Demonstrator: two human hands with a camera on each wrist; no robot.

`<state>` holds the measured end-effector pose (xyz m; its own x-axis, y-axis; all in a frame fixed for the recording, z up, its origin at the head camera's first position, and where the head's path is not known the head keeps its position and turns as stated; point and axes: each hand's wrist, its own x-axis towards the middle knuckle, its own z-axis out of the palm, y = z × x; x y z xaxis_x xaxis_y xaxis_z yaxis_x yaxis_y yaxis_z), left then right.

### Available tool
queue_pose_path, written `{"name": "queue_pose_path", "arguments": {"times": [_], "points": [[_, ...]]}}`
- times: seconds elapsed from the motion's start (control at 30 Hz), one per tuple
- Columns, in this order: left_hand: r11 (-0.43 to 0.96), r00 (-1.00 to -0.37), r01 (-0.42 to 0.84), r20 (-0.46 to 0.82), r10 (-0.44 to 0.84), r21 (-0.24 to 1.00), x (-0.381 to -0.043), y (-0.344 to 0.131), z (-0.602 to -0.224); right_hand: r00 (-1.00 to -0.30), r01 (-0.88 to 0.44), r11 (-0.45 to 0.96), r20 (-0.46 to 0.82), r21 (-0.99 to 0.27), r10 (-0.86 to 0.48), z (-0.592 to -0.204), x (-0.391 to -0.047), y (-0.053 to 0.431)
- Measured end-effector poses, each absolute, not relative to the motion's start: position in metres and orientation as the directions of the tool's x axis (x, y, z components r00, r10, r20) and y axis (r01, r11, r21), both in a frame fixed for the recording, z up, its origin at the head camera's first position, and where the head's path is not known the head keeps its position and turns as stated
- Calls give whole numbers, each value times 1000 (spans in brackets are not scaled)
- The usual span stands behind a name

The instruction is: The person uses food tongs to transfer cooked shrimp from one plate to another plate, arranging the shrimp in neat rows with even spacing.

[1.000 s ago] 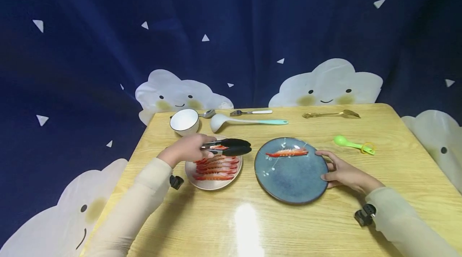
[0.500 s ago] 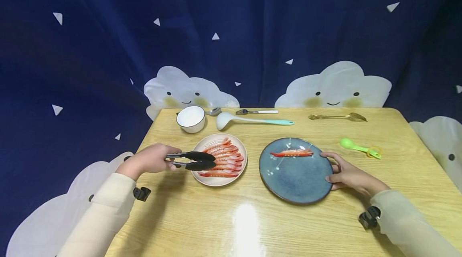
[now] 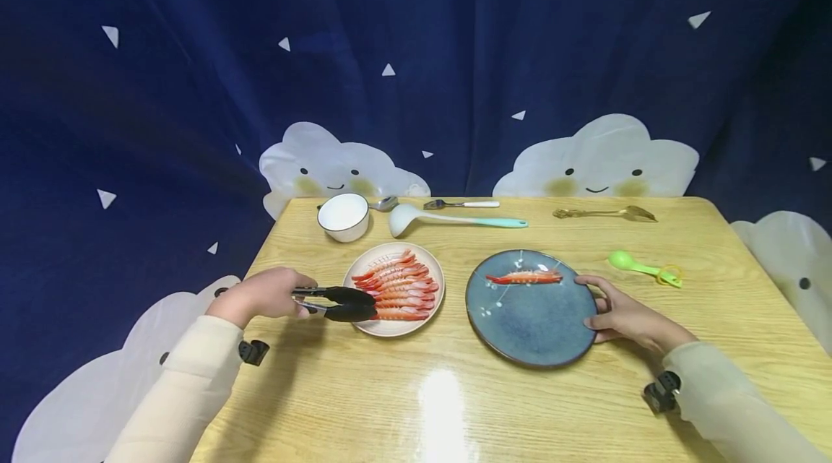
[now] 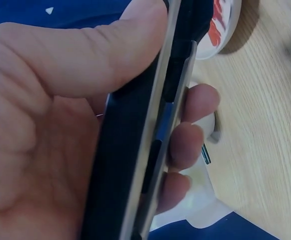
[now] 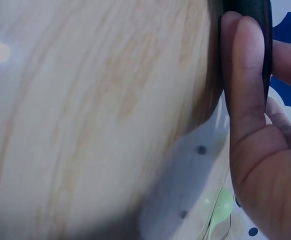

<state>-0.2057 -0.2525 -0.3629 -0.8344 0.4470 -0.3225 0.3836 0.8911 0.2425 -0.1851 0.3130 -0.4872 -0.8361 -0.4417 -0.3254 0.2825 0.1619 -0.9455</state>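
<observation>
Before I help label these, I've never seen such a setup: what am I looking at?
This is no machine: a person works bare-handed. The wide picture is taken from the head, the close ones from the two wrists. The left hand grips tongs, whose tips show beside the shrimp on the pale plate. The right hand holds the rim of the blue plate, where one shrimp lies. Also on the table: a bowl, a ladle, a fork and a green spoon.
</observation>
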Motion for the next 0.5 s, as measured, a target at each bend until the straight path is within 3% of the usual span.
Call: {"name": "queue_pose_path", "arguments": {"times": [0.5], "points": [[898,-824,395,-356,440,196,-212,-244,-371,-840,274,164,-319,-948,-438,-484,-184,312]]}}
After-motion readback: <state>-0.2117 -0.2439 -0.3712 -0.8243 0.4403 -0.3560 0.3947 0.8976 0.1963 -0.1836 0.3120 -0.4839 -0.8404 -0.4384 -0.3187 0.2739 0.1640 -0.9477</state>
